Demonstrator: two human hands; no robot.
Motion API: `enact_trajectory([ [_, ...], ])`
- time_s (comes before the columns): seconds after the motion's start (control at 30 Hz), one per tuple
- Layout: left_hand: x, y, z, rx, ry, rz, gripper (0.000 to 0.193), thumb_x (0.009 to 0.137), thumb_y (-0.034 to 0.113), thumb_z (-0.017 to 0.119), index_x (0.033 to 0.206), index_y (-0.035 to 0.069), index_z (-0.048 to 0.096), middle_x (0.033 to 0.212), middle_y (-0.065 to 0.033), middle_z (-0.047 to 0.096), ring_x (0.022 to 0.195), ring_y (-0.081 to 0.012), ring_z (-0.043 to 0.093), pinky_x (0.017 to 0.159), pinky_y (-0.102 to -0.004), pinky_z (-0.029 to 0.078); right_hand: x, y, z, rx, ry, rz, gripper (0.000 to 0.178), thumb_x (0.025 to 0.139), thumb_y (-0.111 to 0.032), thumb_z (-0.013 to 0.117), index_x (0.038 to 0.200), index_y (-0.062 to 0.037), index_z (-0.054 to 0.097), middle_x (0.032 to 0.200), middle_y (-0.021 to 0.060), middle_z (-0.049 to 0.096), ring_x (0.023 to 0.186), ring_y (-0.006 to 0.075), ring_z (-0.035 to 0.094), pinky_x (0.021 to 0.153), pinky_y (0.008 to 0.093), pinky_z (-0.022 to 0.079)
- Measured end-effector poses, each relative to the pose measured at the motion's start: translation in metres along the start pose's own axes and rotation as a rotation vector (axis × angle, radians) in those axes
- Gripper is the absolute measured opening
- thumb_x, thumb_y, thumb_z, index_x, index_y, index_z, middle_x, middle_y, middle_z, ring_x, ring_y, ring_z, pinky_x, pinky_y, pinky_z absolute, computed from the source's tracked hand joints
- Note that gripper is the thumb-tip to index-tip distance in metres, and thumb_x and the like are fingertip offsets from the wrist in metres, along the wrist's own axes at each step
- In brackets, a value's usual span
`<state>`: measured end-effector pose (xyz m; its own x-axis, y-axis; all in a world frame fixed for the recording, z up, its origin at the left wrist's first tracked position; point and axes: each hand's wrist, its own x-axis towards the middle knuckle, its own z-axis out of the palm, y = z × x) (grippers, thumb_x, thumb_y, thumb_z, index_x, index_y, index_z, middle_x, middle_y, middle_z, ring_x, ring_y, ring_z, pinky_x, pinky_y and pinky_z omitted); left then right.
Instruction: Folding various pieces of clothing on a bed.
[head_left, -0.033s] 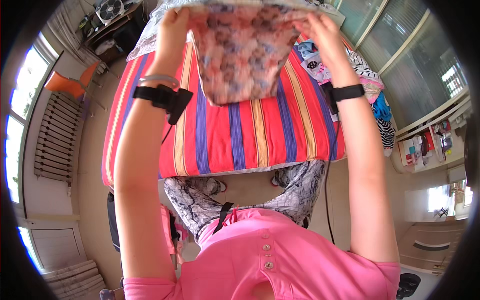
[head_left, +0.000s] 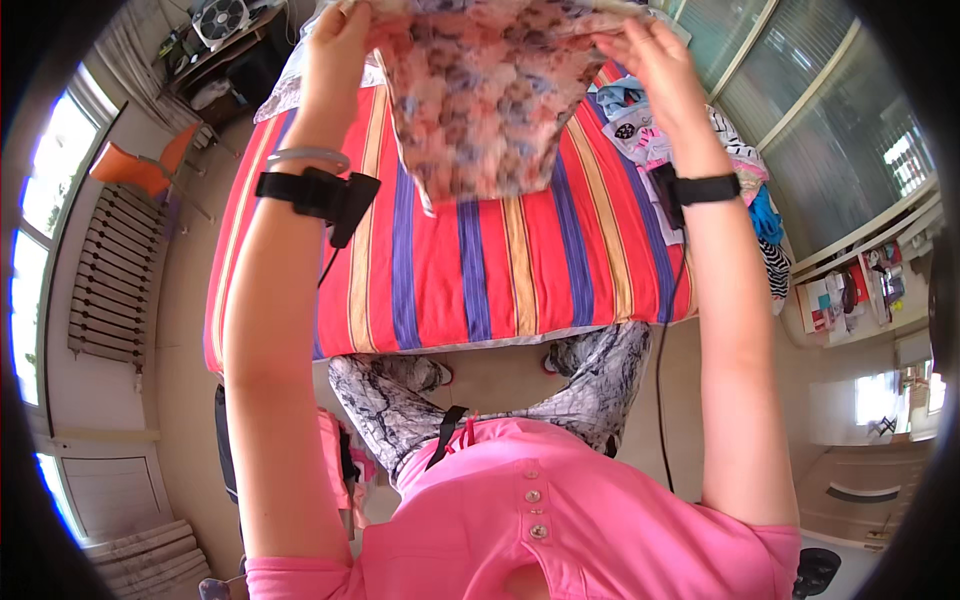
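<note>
A piece of floral cloth [head_left: 480, 110], pink and red with bluish patches, hangs slightly blurred above the striped bedspread [head_left: 485, 270]. My left hand [head_left: 340, 45] pinches its upper left corner. At the upper right edge, my right hand [head_left: 655, 70] has the cloth between thumb and fingers, some of the fingers stretched out. The cloth's top is partly cut off by the picture's upper rim, so I cannot tell what kind of item it is. Each wrist wears a black strap with a small device, and a light bracelet circles my left wrist.
A heap of mixed clothes [head_left: 745, 170] lies along the bed's right side, beside glass sliding doors [head_left: 800, 80]. An orange chair [head_left: 140, 170] and a radiator [head_left: 115, 275] stand at the left. A fan [head_left: 220, 20] sits on the desk behind. Pink clothing [head_left: 335, 460] is low at my left.
Both hands have shifted slightly apart, the left one up and leftward, the right one rightward. The cloth's lower edge has risen a little.
</note>
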<state>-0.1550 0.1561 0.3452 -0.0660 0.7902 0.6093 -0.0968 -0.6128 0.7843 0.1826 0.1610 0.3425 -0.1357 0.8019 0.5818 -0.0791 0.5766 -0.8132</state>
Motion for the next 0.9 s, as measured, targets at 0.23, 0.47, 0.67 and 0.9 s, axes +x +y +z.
enact_trajectory([
  [0.23, -0.092, 0.035, -0.008, -0.070, -0.153, -0.005, 0.018, 0.097, 0.011, 0.046, 0.105, -0.001, 0.056, 0.102, -0.0085, 0.062, 0.098, -0.0164, 0.059, 0.093, -0.0320, 0.046, -0.096, -0.039, 0.012, -0.033, -0.030, 0.148, 0.018, 0.097, -0.016, 0.049, 0.104, -0.0004, 0.054, 0.103, 0.0091, 0.064, 0.097, 0.0184, 0.064, 0.088, 0.0312, 0.050],
  [0.47, -0.308, -0.043, -0.041, 0.182, -0.135, -0.725, 0.010, 0.094, 0.005, 0.051, 0.101, 0.001, 0.058, 0.088, 0.0029, 0.057, 0.081, -0.0053, 0.049, 0.070, -0.0203, 0.042, -0.259, 0.047, 0.000, -0.144, -0.251, 0.640, 0.012, 0.096, -0.013, 0.052, 0.100, -0.0019, 0.055, 0.090, 0.0017, 0.062, 0.088, 0.0104, 0.059, 0.080, 0.0255, 0.047],
  [0.67, -0.402, -0.074, -0.036, 0.032, -0.250, -1.016, 0.011, 0.094, 0.006, 0.052, 0.100, 0.000, 0.059, 0.091, -0.0007, 0.063, 0.087, -0.0071, 0.056, 0.077, -0.0218, 0.046, -0.353, 0.098, -0.006, -0.083, -0.382, 0.980, 0.011, 0.095, -0.012, 0.052, 0.095, -0.0017, 0.054, 0.085, 0.0026, 0.061, 0.082, 0.0098, 0.058, 0.075, 0.0257, 0.048],
  [0.9, -0.308, -0.162, -0.030, 0.208, 0.036, -0.800, 0.013, 0.092, 0.010, 0.054, 0.083, 0.000, 0.054, 0.074, -0.0037, 0.059, 0.065, -0.0107, 0.059, 0.054, -0.0249, 0.046, -0.258, 0.165, -0.004, -0.288, -0.180, 0.725, 0.017, 0.093, -0.020, 0.057, 0.086, -0.0049, 0.055, 0.068, -0.0013, 0.053, 0.056, 0.0071, 0.053, 0.050, 0.0233, 0.041],
])
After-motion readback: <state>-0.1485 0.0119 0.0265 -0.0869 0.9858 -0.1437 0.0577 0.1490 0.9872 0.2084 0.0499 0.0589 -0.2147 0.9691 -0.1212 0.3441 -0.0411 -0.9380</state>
